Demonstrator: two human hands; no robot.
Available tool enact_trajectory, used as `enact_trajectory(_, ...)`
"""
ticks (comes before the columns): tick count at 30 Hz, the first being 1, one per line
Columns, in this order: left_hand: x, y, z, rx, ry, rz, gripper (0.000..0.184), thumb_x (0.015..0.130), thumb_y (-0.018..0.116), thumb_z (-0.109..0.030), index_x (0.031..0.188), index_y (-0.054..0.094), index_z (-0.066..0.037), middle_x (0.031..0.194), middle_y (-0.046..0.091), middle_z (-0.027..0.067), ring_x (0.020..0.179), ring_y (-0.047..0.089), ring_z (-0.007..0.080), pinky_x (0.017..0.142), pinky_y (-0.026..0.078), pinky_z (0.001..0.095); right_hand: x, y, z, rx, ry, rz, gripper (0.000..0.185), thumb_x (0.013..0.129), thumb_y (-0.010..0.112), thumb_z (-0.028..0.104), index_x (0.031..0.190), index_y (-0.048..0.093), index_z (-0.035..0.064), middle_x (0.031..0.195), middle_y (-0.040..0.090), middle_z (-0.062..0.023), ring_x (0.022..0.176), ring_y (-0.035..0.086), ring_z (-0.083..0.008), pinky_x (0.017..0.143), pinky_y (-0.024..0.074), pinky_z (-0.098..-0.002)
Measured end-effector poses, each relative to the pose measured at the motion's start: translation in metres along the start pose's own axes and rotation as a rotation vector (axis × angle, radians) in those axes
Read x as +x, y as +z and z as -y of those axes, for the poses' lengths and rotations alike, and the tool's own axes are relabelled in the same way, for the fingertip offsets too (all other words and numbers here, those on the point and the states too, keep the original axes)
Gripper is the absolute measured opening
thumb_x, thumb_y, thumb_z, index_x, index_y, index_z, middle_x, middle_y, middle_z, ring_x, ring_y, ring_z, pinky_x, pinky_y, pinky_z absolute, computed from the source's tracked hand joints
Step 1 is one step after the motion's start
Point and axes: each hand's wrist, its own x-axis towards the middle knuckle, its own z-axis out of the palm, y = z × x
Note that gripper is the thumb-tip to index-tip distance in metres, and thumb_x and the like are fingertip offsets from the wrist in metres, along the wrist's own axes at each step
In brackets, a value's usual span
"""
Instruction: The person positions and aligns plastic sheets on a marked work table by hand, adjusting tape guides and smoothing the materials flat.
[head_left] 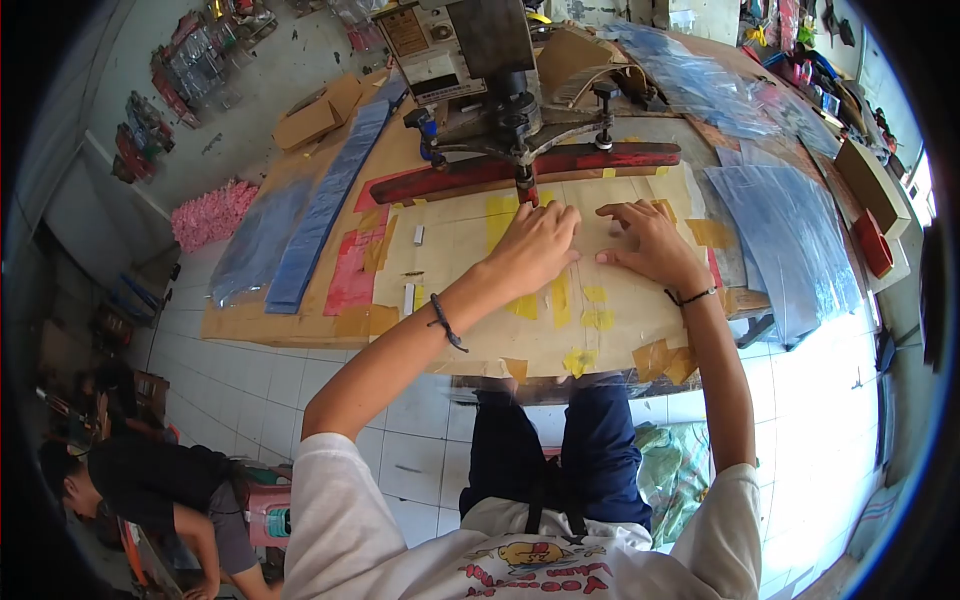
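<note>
Just below the red post of a press machine (520, 130), my left hand (537, 240) rests over the taped board (450, 300). Its fingers are curled and pressed together, and what they hold, if anything, is hidden. My right hand (650, 240) is to the right, over the same board, with thumb and fingers apart and nothing seen between them. A long red bar (440, 180) of the machine runs across behind both hands. Yellow, brown and pink tape patches mark the board, and a small white piece (419, 235) lies on its left part.
Blue plastic sheets lie at the left (335, 200) and right (780, 230) of the table. An open cardboard box (318, 112) is at the back left. A red box (872, 243) sits at the right edge. Another person (170, 485) bends over at the lower left.
</note>
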Motion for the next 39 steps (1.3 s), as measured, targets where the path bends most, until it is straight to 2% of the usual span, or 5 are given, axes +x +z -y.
enact_trajectory(8, -0.04, -0.018, 0.026, 0.206, 0.082, -0.01, 0.031, 0.085, 0.067, -0.008, 0.115, 0.067, -0.002, 0.102, 0.071, 0.0112, 0.086, 0.071, 0.0316, 0.083, 0.056, 0.0449, -0.005, -0.003, -0.007, -0.015, -0.137, -0.084, 0.022, 0.081, 0.08, 0.028, 0.099, 0.077, 0.0163, 0.093, 0.07, -0.0012, 0.098, 0.063, -0.0212, 0.092, 0.0434, -0.0377)
enact_trajectory(14, -0.072, -0.013, 0.034, 0.267, 0.058, 0.119, 0.051, 0.093, 0.056, -0.012, 0.138, 0.052, 0.012, 0.141, 0.056, 0.0266, 0.134, 0.054, 0.0368, 0.117, 0.04, 0.0418, 0.005, 0.009, 0.025, -0.201, -0.301, 0.074, 0.027, 0.089, 0.071, 0.029, 0.107, 0.076, 0.0096, 0.105, 0.073, -0.0057, 0.108, 0.064, -0.0248, 0.098, 0.0449, -0.0394)
enact_trajectory(25, -0.101, -0.011, 0.034, 0.073, -0.185, 0.203, 0.062, 0.107, 0.037, -0.029, 0.151, 0.032, 0.014, 0.16, 0.029, 0.0308, 0.152, 0.028, 0.0384, 0.127, 0.02, 0.0413, -0.032, 0.033, 0.053, -0.272, 0.05, 0.153, 0.063, 0.104, 0.046, 0.047, 0.148, 0.048, 0.0014, 0.157, 0.043, -0.0189, 0.149, 0.036, -0.0348, 0.124, 0.0224, -0.0504)
enact_trajectory(33, -0.122, -0.022, 0.04, 0.238, -0.408, 0.229, 0.065, 0.107, 0.038, -0.034, 0.15, 0.033, 0.014, 0.158, 0.034, 0.031, 0.15, 0.033, 0.0382, 0.125, 0.024, 0.0433, -0.064, 0.003, 0.038, -0.419, 0.255, 0.099, 0.06, 0.104, 0.047, 0.042, 0.149, 0.047, 0.0016, 0.157, 0.044, -0.0186, 0.148, 0.036, -0.0373, 0.124, 0.0213, -0.0524)
enact_trajectory(39, -0.127, -0.024, 0.019, 0.221, -0.193, 0.154, 0.076, 0.107, 0.037, -0.048, 0.151, 0.031, 0.014, 0.16, 0.031, 0.0298, 0.151, 0.03, 0.0377, 0.126, 0.022, 0.0441, -0.061, 0.004, 0.065, -0.366, 0.199, 0.137, 0.057, 0.103, 0.053, 0.041, 0.148, 0.049, 0.0063, 0.156, 0.045, -0.02, 0.148, 0.036, -0.039, 0.123, 0.0213, -0.055)
